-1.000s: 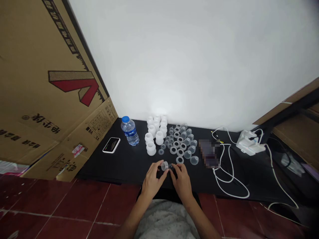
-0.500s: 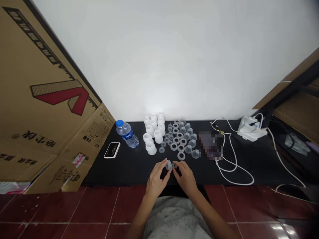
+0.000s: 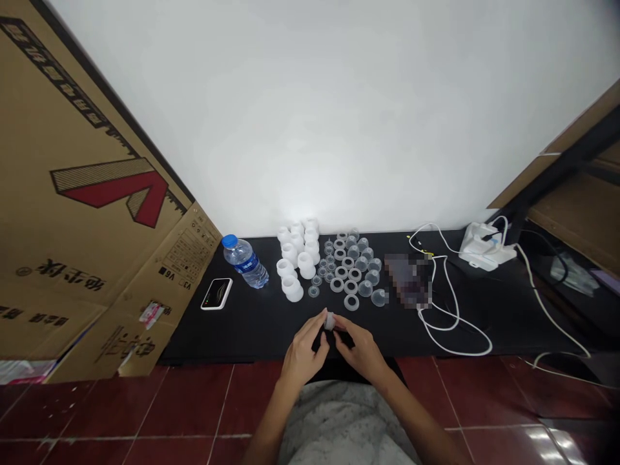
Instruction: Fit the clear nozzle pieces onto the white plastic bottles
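Note:
Between my fingertips, over the front part of the black table, is a small translucent plastic piece (image 3: 330, 321). My left hand (image 3: 303, 350) pinches it from the left, and my right hand (image 3: 361, 345) has its fingers closed on its right side. Fingers partly cover the piece, so whether it is one part or two joined is hard to see. Just beyond my hands lie flat translucent rings (image 3: 351, 302), clear domed caps (image 3: 378, 298) and small clear discs (image 3: 314, 292). White hollow plastic parts (image 3: 292, 289) stand clustered to the left of these.
A blue-capped water bottle (image 3: 246, 260) and a white device with a dark screen (image 3: 216, 294) are at left, beside a large cardboard box (image 3: 111, 258). On the right are a blurred-out phone-like object (image 3: 411, 281), loose white cables (image 3: 458, 353) and a white power strip (image 3: 484, 245).
My right hand has moved slightly left. The two small clear parts, held apart before, now meet between my fingers. The whole view has shifted a little.

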`<state>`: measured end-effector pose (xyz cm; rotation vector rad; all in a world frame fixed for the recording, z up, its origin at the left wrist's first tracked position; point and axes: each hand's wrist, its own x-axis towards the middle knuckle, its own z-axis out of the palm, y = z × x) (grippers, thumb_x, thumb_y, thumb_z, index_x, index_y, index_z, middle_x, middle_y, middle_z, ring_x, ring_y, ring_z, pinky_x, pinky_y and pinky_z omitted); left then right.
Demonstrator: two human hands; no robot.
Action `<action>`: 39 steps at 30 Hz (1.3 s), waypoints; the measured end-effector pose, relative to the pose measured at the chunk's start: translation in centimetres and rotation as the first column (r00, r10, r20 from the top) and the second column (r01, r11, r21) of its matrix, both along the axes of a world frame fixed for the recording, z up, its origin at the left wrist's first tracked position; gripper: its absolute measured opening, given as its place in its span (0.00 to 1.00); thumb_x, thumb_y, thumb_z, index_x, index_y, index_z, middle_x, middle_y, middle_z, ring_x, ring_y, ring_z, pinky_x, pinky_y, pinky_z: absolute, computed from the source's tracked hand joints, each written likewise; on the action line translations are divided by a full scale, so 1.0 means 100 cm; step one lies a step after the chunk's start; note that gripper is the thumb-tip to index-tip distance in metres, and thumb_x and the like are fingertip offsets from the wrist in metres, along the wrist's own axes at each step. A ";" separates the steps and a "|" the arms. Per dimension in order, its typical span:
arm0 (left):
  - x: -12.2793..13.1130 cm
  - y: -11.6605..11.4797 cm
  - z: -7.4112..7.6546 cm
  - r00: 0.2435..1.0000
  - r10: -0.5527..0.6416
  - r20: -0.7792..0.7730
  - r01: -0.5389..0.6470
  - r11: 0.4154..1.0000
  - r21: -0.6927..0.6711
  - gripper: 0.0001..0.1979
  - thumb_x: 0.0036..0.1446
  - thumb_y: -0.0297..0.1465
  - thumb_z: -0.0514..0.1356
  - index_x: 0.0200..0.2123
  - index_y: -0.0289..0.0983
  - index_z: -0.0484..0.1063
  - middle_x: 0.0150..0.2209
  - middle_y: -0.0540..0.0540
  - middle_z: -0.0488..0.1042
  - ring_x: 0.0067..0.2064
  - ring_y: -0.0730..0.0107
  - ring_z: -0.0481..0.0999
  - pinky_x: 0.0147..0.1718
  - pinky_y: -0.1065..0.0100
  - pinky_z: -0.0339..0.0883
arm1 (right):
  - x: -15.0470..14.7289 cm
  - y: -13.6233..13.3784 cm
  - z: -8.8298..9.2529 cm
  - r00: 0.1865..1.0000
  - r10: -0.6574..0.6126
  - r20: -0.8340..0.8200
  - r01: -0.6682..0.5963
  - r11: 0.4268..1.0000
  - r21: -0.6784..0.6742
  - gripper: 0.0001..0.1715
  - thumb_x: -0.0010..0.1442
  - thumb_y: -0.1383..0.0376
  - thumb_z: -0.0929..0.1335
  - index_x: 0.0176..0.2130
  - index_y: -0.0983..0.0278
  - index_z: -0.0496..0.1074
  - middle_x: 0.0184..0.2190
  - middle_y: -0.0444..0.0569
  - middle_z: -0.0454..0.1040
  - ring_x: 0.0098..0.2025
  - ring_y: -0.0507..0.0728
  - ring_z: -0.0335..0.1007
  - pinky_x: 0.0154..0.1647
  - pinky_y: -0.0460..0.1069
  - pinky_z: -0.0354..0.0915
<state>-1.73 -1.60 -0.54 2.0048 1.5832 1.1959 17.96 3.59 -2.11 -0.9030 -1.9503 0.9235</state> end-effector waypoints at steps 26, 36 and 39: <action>0.000 0.004 -0.010 0.989 0.020 0.147 -0.018 1.000 -0.013 0.11 0.74 0.28 0.58 0.52 0.44 0.79 0.55 0.45 0.84 0.57 0.61 0.85 0.58 0.59 0.80 | -0.005 0.006 0.002 0.996 -0.072 0.057 0.068 0.996 0.061 0.24 0.70 0.63 0.75 0.62 0.54 0.73 0.55 0.54 0.80 0.57 0.66 0.77 0.58 0.62 0.78; 0.006 0.006 -0.012 0.972 0.112 0.206 -0.118 0.993 0.013 0.11 0.74 0.29 0.59 0.49 0.43 0.81 0.52 0.44 0.86 0.52 0.60 0.87 0.53 0.60 0.83 | -0.002 0.012 0.005 0.999 -0.039 -0.017 0.039 0.999 0.011 0.20 0.67 0.56 0.77 0.56 0.56 0.76 0.49 0.53 0.80 0.46 0.62 0.78 0.47 0.56 0.78; 0.006 0.007 -0.010 0.967 0.132 0.219 -0.135 0.991 0.001 0.10 0.74 0.29 0.59 0.48 0.43 0.81 0.51 0.44 0.86 0.51 0.60 0.87 0.52 0.60 0.83 | -0.001 0.012 0.006 1.000 -0.017 -0.013 0.017 1.000 0.008 0.20 0.68 0.56 0.77 0.57 0.55 0.76 0.50 0.53 0.80 0.47 0.62 0.78 0.48 0.56 0.78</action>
